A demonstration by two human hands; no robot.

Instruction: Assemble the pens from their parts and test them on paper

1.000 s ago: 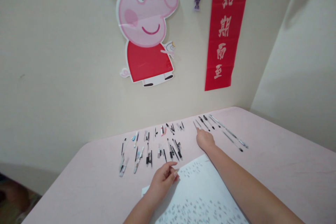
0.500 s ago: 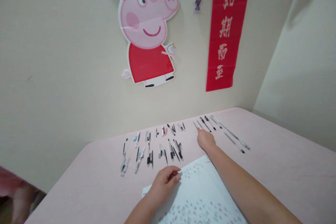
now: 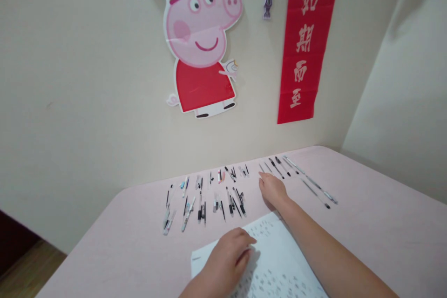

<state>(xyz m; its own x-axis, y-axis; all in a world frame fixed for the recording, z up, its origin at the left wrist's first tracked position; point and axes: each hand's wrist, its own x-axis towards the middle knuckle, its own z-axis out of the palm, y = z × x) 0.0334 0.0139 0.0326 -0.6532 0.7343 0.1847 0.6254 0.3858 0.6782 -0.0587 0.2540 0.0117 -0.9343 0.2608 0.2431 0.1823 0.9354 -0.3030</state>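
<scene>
My right hand (image 3: 273, 191) reaches across the pink table (image 3: 384, 228), palm down and fingers stretched out. Its fingertips touch the table just short of a thin pen refill (image 3: 261, 168). Nothing shows in its grasp. My left hand (image 3: 230, 256) lies palm down on the top left part of a white sheet of paper (image 3: 279, 265) covered in small handwritten marks. Its fingers rest loosely on the paper. Several taken-apart pens and pen parts (image 3: 202, 198) lie in rows beyond the left hand.
Several whole pens and refills (image 3: 309, 181) lie in a row right of my right hand, near the wall. A cartoon pig cut-out (image 3: 204, 46) and a red paper banner (image 3: 307, 42) hang on the wall. The table's left corner drops to a wooden floor (image 3: 31, 274).
My left hand has slid further onto the paper and flattened from a pinch. My right hand has drawn back slightly from the refill. The view has shifted a little to the left.
</scene>
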